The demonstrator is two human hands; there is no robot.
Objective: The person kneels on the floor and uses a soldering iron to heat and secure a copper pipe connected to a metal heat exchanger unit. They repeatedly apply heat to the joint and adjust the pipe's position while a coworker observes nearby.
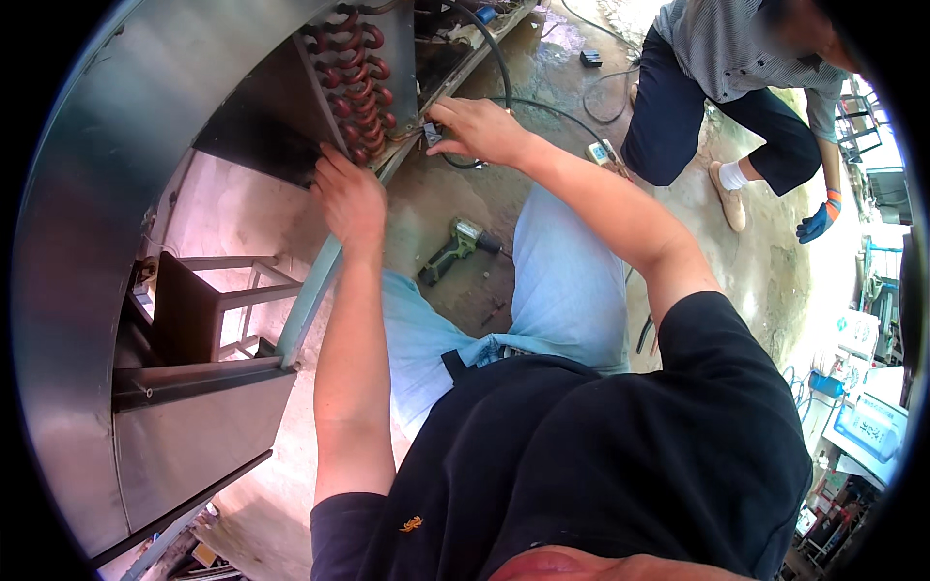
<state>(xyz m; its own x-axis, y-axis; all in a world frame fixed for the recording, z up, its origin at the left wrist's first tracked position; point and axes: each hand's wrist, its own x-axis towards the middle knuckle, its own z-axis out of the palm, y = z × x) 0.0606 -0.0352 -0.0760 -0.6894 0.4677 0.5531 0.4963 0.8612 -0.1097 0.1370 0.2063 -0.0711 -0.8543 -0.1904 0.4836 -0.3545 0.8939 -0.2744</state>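
My left hand (351,198) is at the lower edge of a metal panel (321,95), its fingers bent against that edge and the fingertips partly hidden. Beside the panel, inside a large metal cabinet (73,232), hangs a reddish-brown coiled tube (360,82). My right hand (480,131) is at the cabinet's frame, right of the coil. Its thumb and fingers close around a small grey piece (432,136), too small to name surely, with thin wires near it. A green and black power drill (457,250) lies on the floor between my legs.
At the upper right, another person (722,97) crouches, wearing a blue and orange glove (820,221). A black cable (572,118) crosses the floor near a small white device (599,153). A stool-like metal frame (232,290) stands by the cabinet. Boxes and a blue-labelled container (869,426) are far right.
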